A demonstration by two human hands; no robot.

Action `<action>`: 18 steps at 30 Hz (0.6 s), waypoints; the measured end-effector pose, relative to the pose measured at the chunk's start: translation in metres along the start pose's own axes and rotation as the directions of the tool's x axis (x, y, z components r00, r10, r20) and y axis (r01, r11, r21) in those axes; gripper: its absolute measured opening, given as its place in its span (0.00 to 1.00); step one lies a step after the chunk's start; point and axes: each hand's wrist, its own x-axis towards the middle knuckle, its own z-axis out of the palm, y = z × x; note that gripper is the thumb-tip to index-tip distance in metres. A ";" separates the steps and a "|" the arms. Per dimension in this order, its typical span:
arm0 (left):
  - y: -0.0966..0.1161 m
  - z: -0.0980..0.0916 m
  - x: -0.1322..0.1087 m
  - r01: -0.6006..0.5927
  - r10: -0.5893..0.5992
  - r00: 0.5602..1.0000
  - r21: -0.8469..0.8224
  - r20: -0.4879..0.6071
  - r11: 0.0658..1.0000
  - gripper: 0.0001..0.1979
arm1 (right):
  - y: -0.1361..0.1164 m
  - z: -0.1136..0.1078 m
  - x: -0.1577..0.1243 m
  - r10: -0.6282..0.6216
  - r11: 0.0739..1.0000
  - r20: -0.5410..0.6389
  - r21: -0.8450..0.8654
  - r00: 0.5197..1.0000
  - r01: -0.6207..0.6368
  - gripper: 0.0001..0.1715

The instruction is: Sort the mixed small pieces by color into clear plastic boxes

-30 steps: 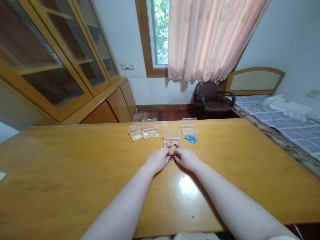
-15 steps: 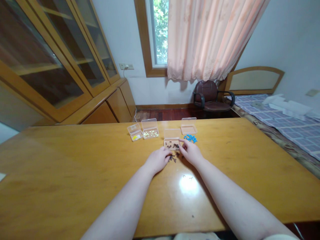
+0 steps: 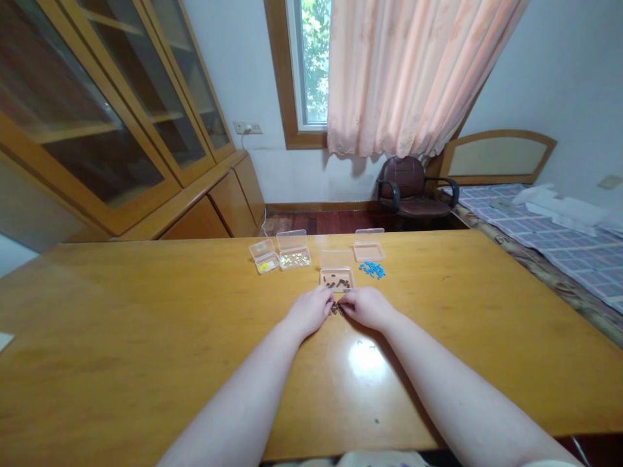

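Observation:
Small dark brown pieces point(image 3: 335, 310) lie on the table just in front of an open clear plastic box point(image 3: 337, 270). More brown pieces point(image 3: 343, 283) are scattered inside that box. My left hand point(image 3: 311, 308) rests at the left of the loose pile, its fingers curled down against the pieces. From the right, my right hand point(image 3: 365, 305) reaches into the same pile with thumb and fingers drawn together. Whatever either hand's fingertips hold is too small and too covered to make out.
Behind to the right, blue pieces point(image 3: 372, 269) lie before another open clear box point(image 3: 368, 251). At the left stand an open box of pale pieces point(image 3: 294, 259) and a smaller box with yellow pieces point(image 3: 265, 264). The wooden table point(image 3: 146, 324) spreads around them.
My right hand has moved from the brown pieces' box down and toward me to the pile on the table. My left hand stays about where it was.

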 end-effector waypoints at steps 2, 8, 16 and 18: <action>0.000 0.000 0.000 0.003 -0.003 1.000 0.018 0.004 1.000 0.08 | -0.003 -0.001 0.001 0.013 0.999 0.015 -0.037 1.000 -0.013 0.14; -0.001 0.001 0.001 0.005 -0.006 1.000 0.040 0.012 0.999 0.08 | -0.005 0.001 0.002 0.037 0.998 0.008 -0.058 0.999 -0.036 0.12; -0.002 -0.001 0.001 0.054 -0.052 0.997 0.024 -0.060 0.998 0.09 | 0.001 -0.002 0.000 0.040 0.999 -0.027 0.010 0.999 -0.040 0.12; -0.001 -0.004 0.000 0.044 -0.042 0.998 0.042 -0.053 0.998 0.09 | 0.003 -0.003 -0.001 0.047 0.999 -0.039 0.020 0.998 -0.046 0.12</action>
